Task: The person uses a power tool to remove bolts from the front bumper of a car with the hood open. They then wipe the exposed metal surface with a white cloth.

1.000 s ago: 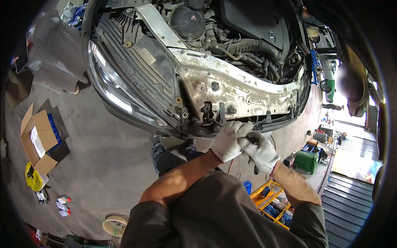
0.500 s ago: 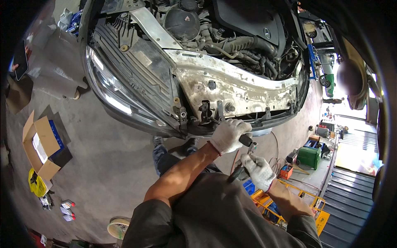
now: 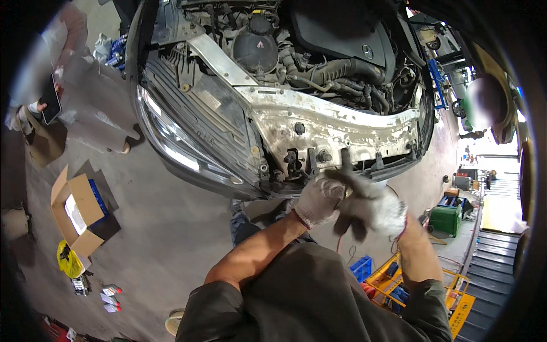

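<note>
My left hand (image 3: 319, 202), in a white knit glove, is closed just below the car's front bumper edge, against my right hand; what is in its fingers is hidden. My gloved right hand (image 3: 379, 212) is motion-blurred and grips a dark tool (image 3: 347, 169), which sticks up over the metal front panel (image 3: 336, 128). A dark, smeared piece also hangs below that hand. Behind are the open engine bay (image 3: 319, 74) and the headlight (image 3: 168, 137); the hood is out of sight.
Someone in pale clothing stands at left with a phone (image 3: 50, 100). An open cardboard box (image 3: 85, 225), a yellow bag (image 3: 68, 259) and bottles (image 3: 111, 299) lie on the floor. A yellow rack (image 3: 461, 313), blue crate (image 3: 360, 268) and green bin (image 3: 444, 219) are at right.
My right hand has risen from low right toward my left hand, the dark tool swinging upward. More of the person at left now shows.
</note>
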Action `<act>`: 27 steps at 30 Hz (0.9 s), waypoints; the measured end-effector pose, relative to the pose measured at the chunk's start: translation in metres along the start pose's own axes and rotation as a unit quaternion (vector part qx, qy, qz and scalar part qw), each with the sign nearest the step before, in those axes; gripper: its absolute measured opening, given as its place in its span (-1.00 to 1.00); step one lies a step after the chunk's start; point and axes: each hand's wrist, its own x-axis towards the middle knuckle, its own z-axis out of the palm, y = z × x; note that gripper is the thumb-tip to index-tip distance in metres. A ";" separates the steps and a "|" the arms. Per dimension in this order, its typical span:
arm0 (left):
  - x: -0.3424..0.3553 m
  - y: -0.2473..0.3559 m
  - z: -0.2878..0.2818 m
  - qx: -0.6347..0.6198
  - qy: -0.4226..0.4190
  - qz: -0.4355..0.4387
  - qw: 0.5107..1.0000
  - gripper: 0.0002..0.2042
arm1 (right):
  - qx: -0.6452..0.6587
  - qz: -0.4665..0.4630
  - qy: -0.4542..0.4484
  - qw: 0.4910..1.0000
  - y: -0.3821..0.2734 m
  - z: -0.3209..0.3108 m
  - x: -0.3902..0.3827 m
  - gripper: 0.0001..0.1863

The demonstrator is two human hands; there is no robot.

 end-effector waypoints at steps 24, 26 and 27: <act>0.019 0.012 -0.011 0.008 -0.062 -0.067 0.996 -0.64 | -0.570 0.040 0.187 0.799 0.095 -0.058 0.006 -0.54; 0.021 0.010 -0.005 0.009 -0.059 -0.055 0.997 -0.64 | -0.552 0.092 0.006 0.829 0.105 -0.035 -0.005 -0.56; 0.024 0.016 0.008 -0.021 -0.073 -0.042 0.996 -0.64 | -0.520 0.149 -0.108 0.834 0.099 -0.018 -0.016 -0.57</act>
